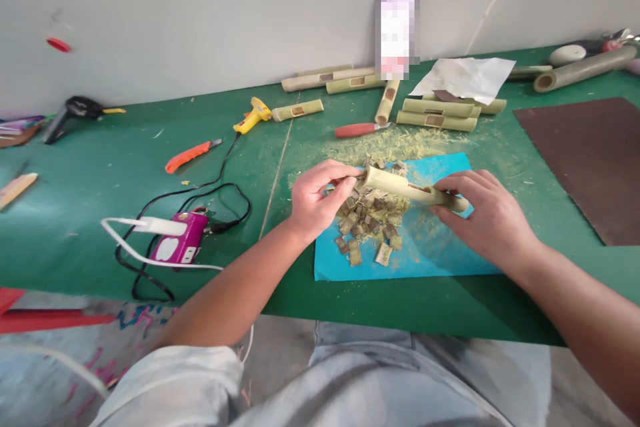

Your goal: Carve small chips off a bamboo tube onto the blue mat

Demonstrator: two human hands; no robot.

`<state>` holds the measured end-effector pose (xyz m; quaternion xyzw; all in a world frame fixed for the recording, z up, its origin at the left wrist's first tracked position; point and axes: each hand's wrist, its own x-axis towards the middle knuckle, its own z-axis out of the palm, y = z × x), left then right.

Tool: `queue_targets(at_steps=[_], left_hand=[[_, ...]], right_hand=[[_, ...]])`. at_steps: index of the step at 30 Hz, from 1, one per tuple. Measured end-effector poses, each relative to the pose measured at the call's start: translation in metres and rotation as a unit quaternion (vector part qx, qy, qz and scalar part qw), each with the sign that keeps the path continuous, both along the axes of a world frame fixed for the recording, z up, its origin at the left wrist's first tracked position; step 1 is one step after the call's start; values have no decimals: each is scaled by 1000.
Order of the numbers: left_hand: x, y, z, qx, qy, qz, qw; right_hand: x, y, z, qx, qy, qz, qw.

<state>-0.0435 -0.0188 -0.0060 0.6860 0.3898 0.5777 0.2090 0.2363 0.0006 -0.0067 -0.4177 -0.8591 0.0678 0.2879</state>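
A pale green bamboo tube with a cut opening in its side is held level above a blue sheet. My right hand is closed round the tube's right end, thumb below and fingers on top. At the tube's left end my left hand makes a pinch; a small dark piece shows at its fingertips by the tube's mouth, too little visible to name. Beneath the tube lies a heap of small bamboo chips and shavings, some spread toward the sheet's front edge.
Behind are several more notched bamboo tubes, a red-handled knife, a white paper and a blurred phone. Leftward lie a yellow glue gun, an orange cutter and a purple power strip with cables. A brown mat lies right.
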Motion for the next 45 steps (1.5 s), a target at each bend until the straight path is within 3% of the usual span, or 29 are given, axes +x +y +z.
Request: queue_targets(at_steps=[4, 10, 18, 28, 36, 45], left_hand=[[1, 1, 0, -1, -39, 44, 998], [1, 3, -2, 9, 83, 68, 994], [0, 3, -5, -32, 130, 7, 991], [-5, 2, -7, -33, 153, -23, 987], [-5, 4, -9, -19, 164, -100, 981], [1, 1, -11, 1, 180, -105, 978]], right_hand=[[-1, -1, 0, 3, -9, -4, 1000], [-2, -2, -2, -10, -43, 8, 999], [6, 7, -4, -57, -52, 36, 996], [20, 24, -2, -77, -80, 115, 987], [27, 33, 3, -71, -91, 154, 981], [30, 36, -1, -86, -96, 160, 979]])
